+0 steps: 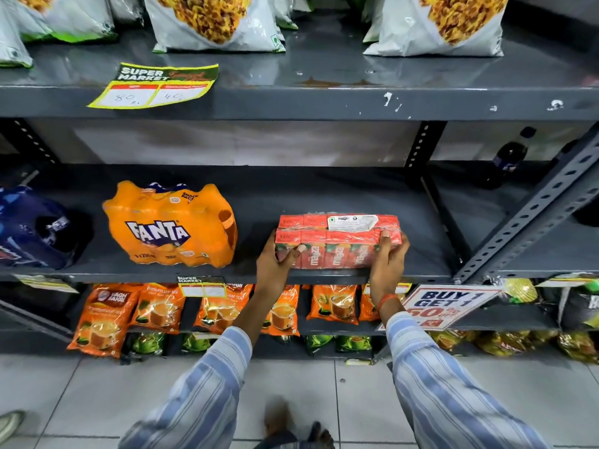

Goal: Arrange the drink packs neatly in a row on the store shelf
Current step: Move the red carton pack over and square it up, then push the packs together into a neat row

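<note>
- Grey metal store shelf [324,189] filled the view, tiled floor [356,400] below it.
- Red Maaza carton pack [337,241] sat at the front edge of the middle shelf, shrink-wrapped, lying on its side with a white label on top.
- Left hand [275,264] clasped the left end of the Maaza pack, thumb on its front face.
- Right hand [387,260] clasped the right end of the pack, fingertips over its top edge, orange thread on the wrist.
- Both sleeves were blue-striped.
- Orange Fanta pack [170,225] stood left of the Maaza pack on the same shelf, apart from it.
- Dark blue drink pack [32,228] sat further left of the Maaza pack, beyond the Fanta.
- Dark bottle [510,160] stood up and right of the Maaza pack, in the next bay.
- Orange tea pouches [162,309] hung on the shelf below the Maaza pack.
- Promo sign [444,306] reading "BUY 1 GET 1" hung below and right of the pack.
- Snack bags [214,24] sat on the shelf above.
</note>
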`<state>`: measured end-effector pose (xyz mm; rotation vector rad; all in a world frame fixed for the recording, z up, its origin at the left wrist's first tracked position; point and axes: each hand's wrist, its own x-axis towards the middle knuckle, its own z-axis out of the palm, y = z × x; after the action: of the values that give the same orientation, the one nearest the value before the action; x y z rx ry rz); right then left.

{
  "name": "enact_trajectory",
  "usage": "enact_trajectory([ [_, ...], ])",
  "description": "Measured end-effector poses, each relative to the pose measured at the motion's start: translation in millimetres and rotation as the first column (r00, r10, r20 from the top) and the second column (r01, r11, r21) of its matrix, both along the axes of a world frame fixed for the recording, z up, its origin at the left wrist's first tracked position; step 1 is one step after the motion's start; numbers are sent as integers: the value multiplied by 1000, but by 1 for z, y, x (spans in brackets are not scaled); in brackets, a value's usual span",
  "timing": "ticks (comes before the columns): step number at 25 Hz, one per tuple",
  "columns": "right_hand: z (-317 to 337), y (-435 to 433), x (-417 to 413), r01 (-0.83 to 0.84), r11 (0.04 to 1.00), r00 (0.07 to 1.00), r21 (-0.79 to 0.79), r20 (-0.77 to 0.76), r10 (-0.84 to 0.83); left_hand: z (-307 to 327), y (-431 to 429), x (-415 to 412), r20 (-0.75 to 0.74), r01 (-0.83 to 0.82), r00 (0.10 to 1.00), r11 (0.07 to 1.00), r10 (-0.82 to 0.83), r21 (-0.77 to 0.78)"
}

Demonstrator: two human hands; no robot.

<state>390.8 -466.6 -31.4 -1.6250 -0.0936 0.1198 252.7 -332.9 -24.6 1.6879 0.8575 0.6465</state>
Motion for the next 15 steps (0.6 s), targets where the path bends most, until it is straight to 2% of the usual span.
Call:
enact_trajectory([
  [5, 1, 1, -1, 9, 999, 999, -37, -31, -10, 6, 0, -5, -86, 29, 996, 1000, -29, 5],
  [7, 10, 7, -11, 133, 982, 988, -133, 98, -120, 15, -1, -16, -105, 12, 994, 990, 3, 139],
  [9, 27, 24, -30, 215, 965, 925, -147, 347, -154, 28, 5, -34, -62, 0, 998, 921, 26, 389],
  [11, 43, 54, -60, 155, 982, 850, -110, 522, -76, 41, 18, -55, -23, -51, 997, 838, 76, 543],
  [15, 58, 145, -139, -65, 997, 871, -44, 485, 79, 48, 92, -114, -26, -170, 972, 769, 235, 616],
])
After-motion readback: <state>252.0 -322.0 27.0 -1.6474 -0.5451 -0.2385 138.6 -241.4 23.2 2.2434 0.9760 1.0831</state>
